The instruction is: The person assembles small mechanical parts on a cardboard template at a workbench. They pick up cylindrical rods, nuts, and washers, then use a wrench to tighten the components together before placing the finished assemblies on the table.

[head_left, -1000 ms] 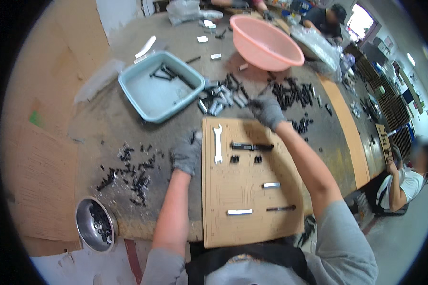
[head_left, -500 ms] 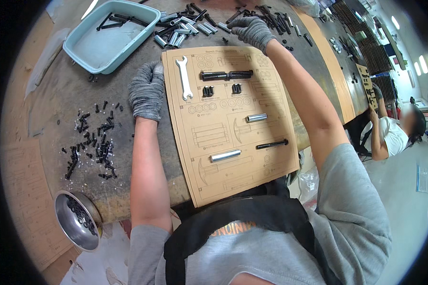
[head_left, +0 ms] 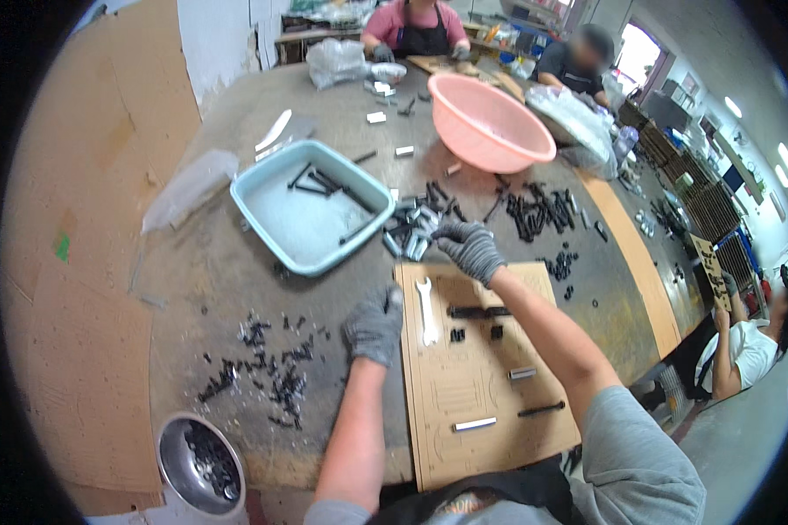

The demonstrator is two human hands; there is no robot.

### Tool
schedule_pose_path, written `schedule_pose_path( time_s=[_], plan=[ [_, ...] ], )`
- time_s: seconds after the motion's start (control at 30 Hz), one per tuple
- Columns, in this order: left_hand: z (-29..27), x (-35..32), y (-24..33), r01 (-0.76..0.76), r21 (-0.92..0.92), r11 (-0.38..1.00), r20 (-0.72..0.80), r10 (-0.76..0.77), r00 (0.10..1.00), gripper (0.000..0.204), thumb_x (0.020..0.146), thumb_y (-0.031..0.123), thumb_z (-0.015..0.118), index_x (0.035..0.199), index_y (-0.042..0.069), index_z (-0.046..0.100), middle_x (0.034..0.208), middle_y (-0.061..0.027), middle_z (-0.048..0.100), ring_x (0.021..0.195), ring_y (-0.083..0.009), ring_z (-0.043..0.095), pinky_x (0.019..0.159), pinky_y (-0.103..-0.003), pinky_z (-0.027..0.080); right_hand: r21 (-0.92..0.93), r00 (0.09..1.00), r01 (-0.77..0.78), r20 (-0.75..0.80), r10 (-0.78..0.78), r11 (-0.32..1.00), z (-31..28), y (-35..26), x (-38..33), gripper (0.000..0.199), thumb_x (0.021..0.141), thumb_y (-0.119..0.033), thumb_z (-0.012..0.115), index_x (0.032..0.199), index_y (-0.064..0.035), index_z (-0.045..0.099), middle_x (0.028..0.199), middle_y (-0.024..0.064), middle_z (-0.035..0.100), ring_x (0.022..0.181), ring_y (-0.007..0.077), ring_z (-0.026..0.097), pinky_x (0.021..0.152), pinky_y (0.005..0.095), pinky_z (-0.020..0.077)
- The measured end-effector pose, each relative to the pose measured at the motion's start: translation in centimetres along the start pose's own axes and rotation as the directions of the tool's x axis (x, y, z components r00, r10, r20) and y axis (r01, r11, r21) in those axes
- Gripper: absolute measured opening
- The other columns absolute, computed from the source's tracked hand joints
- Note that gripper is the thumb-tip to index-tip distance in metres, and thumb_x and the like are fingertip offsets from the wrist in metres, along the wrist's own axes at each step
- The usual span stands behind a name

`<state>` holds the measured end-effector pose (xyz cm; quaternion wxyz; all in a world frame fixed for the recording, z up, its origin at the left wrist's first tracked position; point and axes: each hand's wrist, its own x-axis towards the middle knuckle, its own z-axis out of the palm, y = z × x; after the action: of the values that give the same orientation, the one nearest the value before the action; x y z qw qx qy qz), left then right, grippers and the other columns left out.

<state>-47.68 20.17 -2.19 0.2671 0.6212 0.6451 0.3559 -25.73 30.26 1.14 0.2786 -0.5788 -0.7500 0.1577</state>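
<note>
A printed brown cardboard sheet (head_left: 446, 437) lies before me with a silver open-end wrench (head_left: 426, 311), black bolts (head_left: 541, 409), silver sleeves (head_left: 474, 424) and small black parts (head_left: 496, 332) on it. My left hand (head_left: 373, 329), in a grey knit glove, is curled at the sheet's left edge, its thumb against it. Beyond the far edge, my right hand (head_left: 471, 250), gloved too, has its fingers drawn together at a pile of silver sleeves and black bolts (head_left: 411, 229). Whatever its fingertips hold is hidden.
Behind the pile stand a light-blue tub (head_left: 315, 262) with several black bolts and a pink basin (head_left: 490, 131). Small black screws (head_left: 280, 385) lie scattered at left, above a steel bowl (head_left: 171, 455). More black bolts (head_left: 538, 210) lie at right. Other people work around the table.
My view has lifted, bringing the pink basin and people at the far side into sight. The right hand stays by the pile, its fingers drawn in; my left hand remains at the sheet's edge.
</note>
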Motion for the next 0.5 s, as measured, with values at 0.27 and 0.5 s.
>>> schedule_pose_path(
  time_s=[0.27, 0.5],
  plan=[
    [-0.1, 0.6, 0.7, -0.011, -0.091, 0.996, -0.036, 0.008, 0.999, 0.031, 0.091, 0.036, 0.054, 0.106, 0.012, 0.066, 0.099, -0.015, 0.067, 0.089, -0.0324, 0.065, 0.079, -0.041, 0.05, 0.079, 0.983, -0.051, -0.172, 0.064, 0.996, 2.9, -4.3, 10.4, 0.049, 0.086, -0.042, 0.055, 0.115, -0.0027, 0.06, 0.105, 0.0206, 0.065, 0.1, 0.0356, 0.063, 0.088, 0.0402, 0.0481],
    [-0.3, 0.5, 0.8, -0.044, -0.18, 0.983, -0.025, 0.04, 0.999, 0.026, 0.092, 0.024, 0.057, 0.104, 0.002, 0.064, 0.095, -0.0146, 0.068, 0.085, -0.0226, 0.064, 0.081, -0.033, 0.049, -0.049, 0.993, 0.076, 0.095, -0.071, 0.996, 5.7, -9.3, 10.9, 0.052, 0.085, -0.047, 0.053, 0.112, -0.0026, 0.06, 0.099, 0.0253, 0.065, 0.094, 0.0393, 0.063, 0.087, 0.0437, 0.0486]
  ],
)
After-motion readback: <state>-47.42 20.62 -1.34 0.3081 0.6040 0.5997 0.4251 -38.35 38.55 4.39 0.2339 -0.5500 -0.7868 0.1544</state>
